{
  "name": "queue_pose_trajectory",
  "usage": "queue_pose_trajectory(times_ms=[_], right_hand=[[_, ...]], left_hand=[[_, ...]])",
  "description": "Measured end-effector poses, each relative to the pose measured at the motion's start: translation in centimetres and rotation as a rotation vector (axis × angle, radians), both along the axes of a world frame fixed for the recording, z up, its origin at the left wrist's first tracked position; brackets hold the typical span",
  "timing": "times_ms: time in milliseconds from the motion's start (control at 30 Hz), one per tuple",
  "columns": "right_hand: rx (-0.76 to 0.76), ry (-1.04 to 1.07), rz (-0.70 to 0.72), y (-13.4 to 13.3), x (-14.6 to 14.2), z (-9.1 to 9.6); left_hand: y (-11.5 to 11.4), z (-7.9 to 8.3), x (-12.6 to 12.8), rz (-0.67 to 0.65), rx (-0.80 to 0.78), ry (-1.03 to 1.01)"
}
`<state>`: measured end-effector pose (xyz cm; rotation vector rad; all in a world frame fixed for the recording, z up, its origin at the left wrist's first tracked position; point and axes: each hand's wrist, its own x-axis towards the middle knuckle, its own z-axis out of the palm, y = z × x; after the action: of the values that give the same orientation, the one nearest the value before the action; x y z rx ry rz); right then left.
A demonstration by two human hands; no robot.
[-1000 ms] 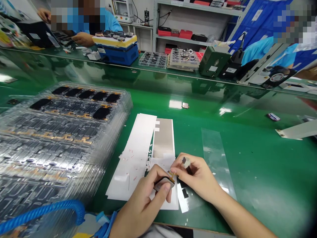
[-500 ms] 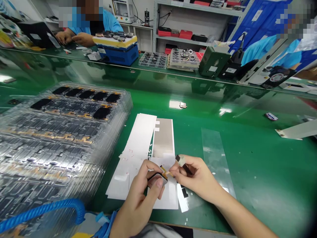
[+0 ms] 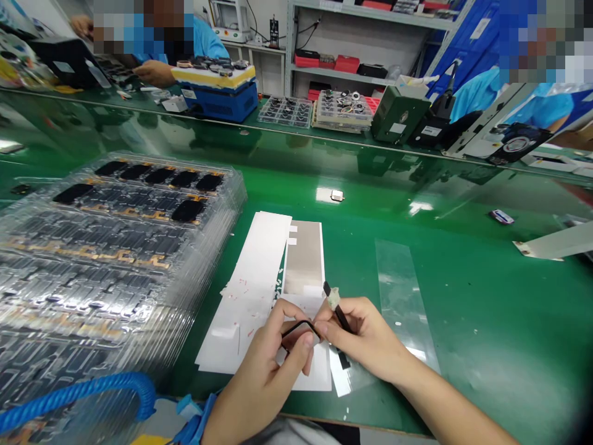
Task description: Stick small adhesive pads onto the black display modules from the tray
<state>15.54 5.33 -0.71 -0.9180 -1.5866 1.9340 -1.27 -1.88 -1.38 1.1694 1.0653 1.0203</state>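
My left hand (image 3: 264, 364) grips a small display screen (image 3: 300, 335) with a black rim and grey face, thumb across the face and fingers behind. The screen is tilted over white paper sheets. My right hand (image 3: 359, 334) has thumb and forefinger pinched at the screen's right edge; what lies between those fingertips is hidden. A slim black tool (image 3: 341, 316) with a pale wad (image 3: 333, 299) around its upper part is tucked in the same hand, slanting up past the fingers. Below it lies a white strip (image 3: 340, 377) with a dark patch.
Stacked clear trays (image 3: 194, 241) with dark screens fill the left side. White sheets (image 3: 264, 247) and a grey-brown sheet (image 3: 303, 259) lie ahead. Clear film (image 3: 398, 278) lies right. A blue coiled hose (image 3: 92, 395) crosses front left. Co-workers sit across the bench.
The screen has tipped more upright in my left hand, and its yellow ribbon cable is now out of sight. My right fingertips have moved left onto the screen's edge.
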Motion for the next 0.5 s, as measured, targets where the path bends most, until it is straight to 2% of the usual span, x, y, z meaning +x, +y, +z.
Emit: queue_pose_trajectory(times_ms=[167,500], right_hand=[[0.020,-0.092,-0.052,-0.24,-0.29,-0.29],[0.185,-0.160,-0.178,-0.65,-0.88,0.15]], left_hand=[[-0.11,-0.07,0.09,-0.022,-0.039,-0.003],[-0.27,0.44,-0.50,-0.066,-0.092,0.039]])
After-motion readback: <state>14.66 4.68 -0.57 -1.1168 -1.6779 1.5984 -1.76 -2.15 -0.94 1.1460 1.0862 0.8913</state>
